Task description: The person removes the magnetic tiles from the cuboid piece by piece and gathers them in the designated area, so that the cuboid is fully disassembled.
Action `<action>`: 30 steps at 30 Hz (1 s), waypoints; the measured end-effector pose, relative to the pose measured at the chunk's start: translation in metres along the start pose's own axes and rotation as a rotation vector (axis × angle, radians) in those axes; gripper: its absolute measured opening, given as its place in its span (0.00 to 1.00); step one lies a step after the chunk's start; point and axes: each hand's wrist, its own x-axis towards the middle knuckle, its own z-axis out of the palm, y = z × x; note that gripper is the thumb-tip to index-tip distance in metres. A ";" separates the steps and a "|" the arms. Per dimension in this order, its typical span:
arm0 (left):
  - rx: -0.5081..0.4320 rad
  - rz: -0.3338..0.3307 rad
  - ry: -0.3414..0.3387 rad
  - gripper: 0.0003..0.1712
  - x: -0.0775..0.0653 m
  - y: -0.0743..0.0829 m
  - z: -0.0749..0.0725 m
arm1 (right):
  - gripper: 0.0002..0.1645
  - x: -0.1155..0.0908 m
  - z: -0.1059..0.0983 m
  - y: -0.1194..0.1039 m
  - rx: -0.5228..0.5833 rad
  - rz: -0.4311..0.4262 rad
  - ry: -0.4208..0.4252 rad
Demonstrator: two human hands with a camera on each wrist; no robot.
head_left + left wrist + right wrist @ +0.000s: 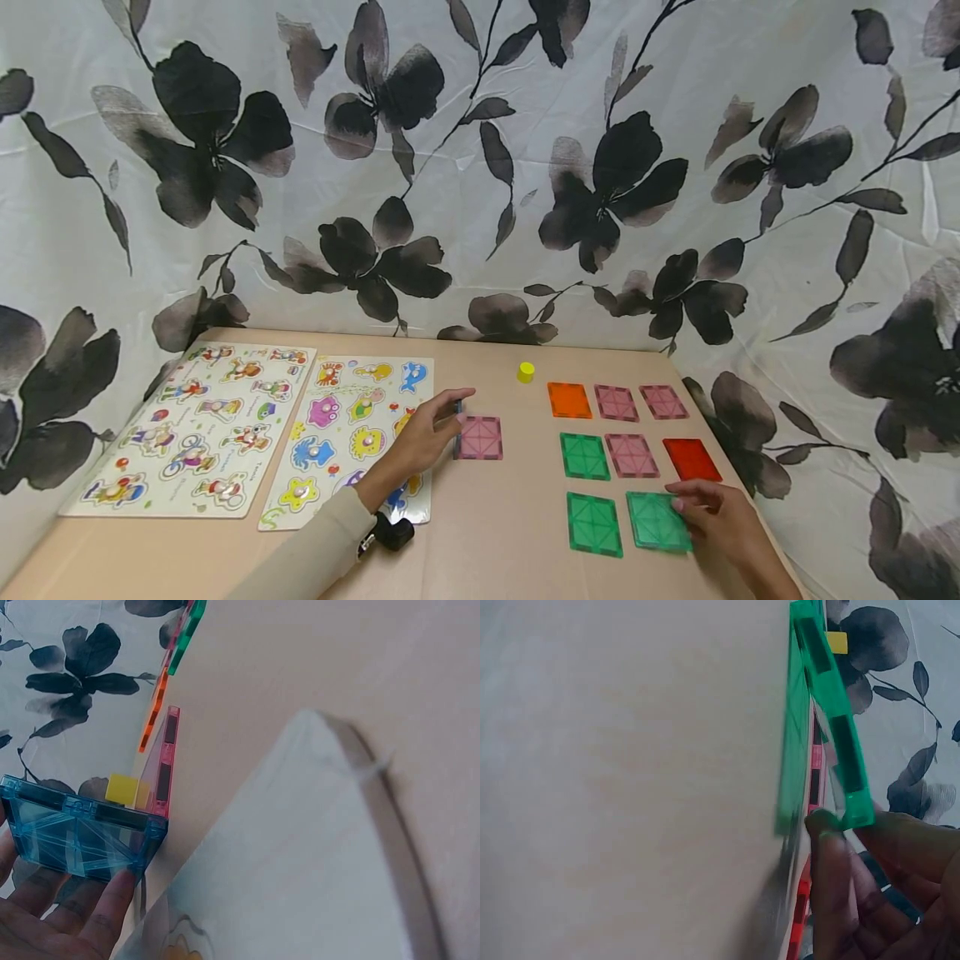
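My left hand (420, 446) holds a translucent blue magnetic tile (82, 832) at its edges. In the head view this tile shows almost edge-on, upright at the left side of a pink tile (480, 438) lying on the table. My right hand (723, 525) pinches the right edge of a green magnetic tile (658, 522) between thumb and fingers. The right wrist view shows that green tile (844, 742) tilted, its near edge lifted off the table. Another green tile (594, 523) lies just left of it, and a red tile (692, 460) lies behind it.
Farther back lie an orange tile (569, 400), several more pink tiles (617, 402) and a green tile (585, 457). A small yellow cylinder (526, 372) stands near the table's back edge. Two picture boards (180, 425) with cartoon figures cover the left side. A floral cloth (495, 208) hangs behind.
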 end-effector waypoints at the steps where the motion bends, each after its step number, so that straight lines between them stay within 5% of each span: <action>1: 0.000 0.002 -0.001 0.26 0.000 0.000 0.000 | 0.19 0.000 0.000 0.000 -0.014 0.000 0.000; 13: 0.001 0.003 -0.016 0.27 0.000 0.003 -0.001 | 0.16 0.000 -0.001 -0.015 -0.202 -0.039 0.072; 23: 0.015 -0.008 -0.003 0.26 -0.001 0.005 -0.001 | 0.16 -0.004 0.016 -0.060 -0.220 -0.189 0.132; 30: 0.054 0.002 0.010 0.27 0.000 0.006 0.000 | 0.15 0.003 0.043 -0.099 -0.122 -0.299 0.065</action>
